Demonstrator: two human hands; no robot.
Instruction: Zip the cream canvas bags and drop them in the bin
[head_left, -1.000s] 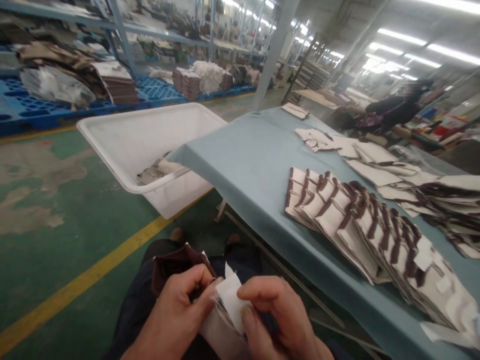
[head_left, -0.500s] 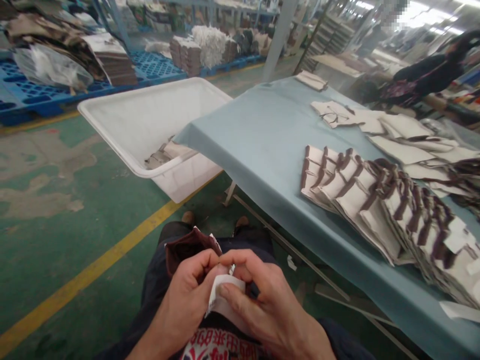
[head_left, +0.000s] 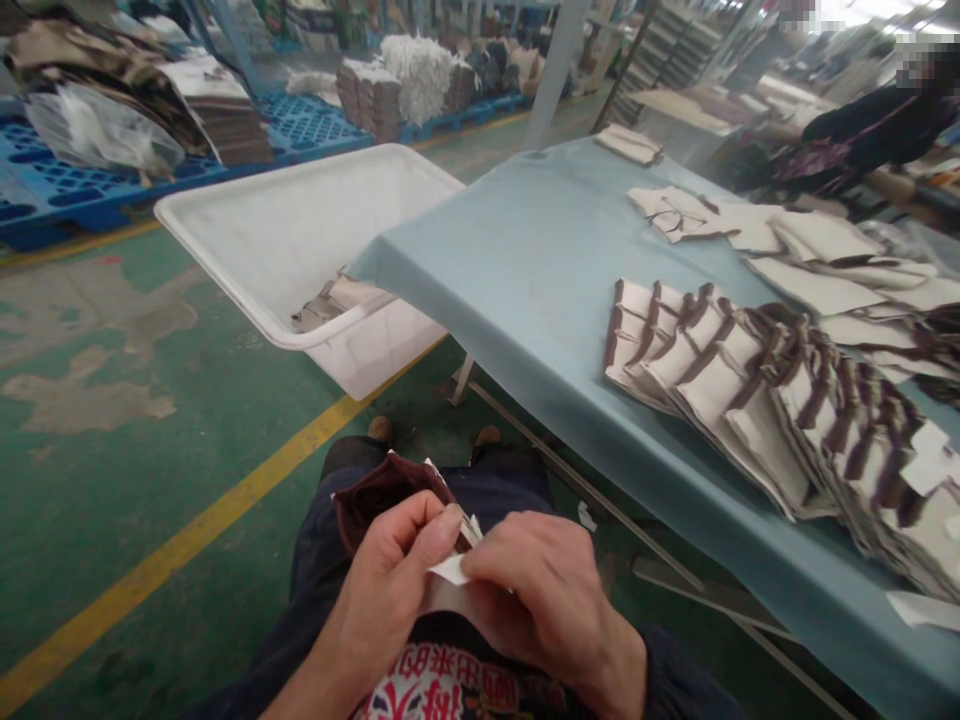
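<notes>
Above my lap, my left hand (head_left: 386, 570) is closed, thumb against fingers, on the edge of a dark brown fabric piece (head_left: 365, 502) with pale edging. That piece bulges partly open and rests over my thighs. Close on its right, my right hand (head_left: 544, 575) pinches a small white strip (head_left: 450, 570), paper or cloth, I cannot tell which. The strip spans the gap between both thumbs, against the piece's edge. Its lower part is blurred and partly covered by my right hand.
On my right stands a table with a blue-grey cover (head_left: 510, 250), bearing a fanned row of cream and brown fabric pieces (head_left: 720, 370). Beyond my feet is a white tub (head_left: 225, 215) with a few pieces inside. Blue pallets (head_left: 300, 130) hold stacks behind it. A person (head_left: 862, 140) is at the far right.
My hands, earlier touching at the fingertips, have parted slightly. My right hand has turned knuckles-up and shifted right, and the white strip is folded over and shows less.
</notes>
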